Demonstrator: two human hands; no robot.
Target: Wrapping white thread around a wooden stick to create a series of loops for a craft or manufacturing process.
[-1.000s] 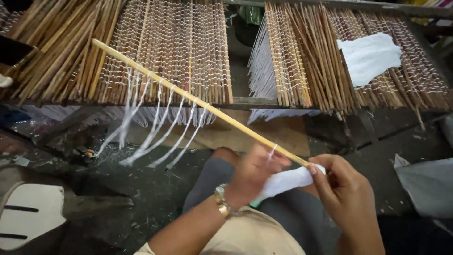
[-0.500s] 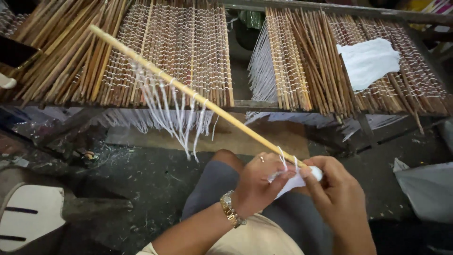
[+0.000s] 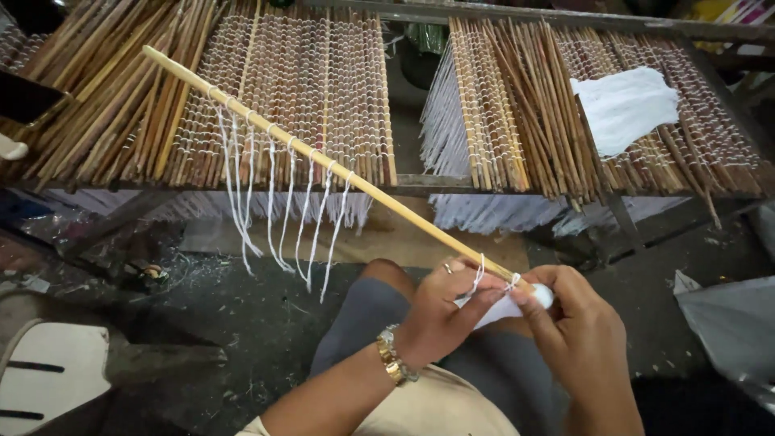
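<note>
A long pale bamboo stick [image 3: 323, 157] runs from the upper left down to my hands, with several white strings [image 3: 274, 202] hanging from it. My left hand [image 3: 440, 319], a gold watch on its wrist, pinches a string at the stick's near end. My right hand [image 3: 577, 339] grips that same end, which is wrapped in white cloth [image 3: 504, 307]. Both hands sit above my lap.
Two racks of brown sticks bound with white thread lie ahead, left [image 3: 242, 89] and right [image 3: 581, 105]. A white cloth [image 3: 626, 105] lies on the right rack. A white chair seat [image 3: 48, 383] is at lower left, a grey sheet [image 3: 731, 323] at right.
The stick's far end has swung slightly right and the hanging strings have spread out along it. My hands have stayed at its near end, fingers closing on a string.
</note>
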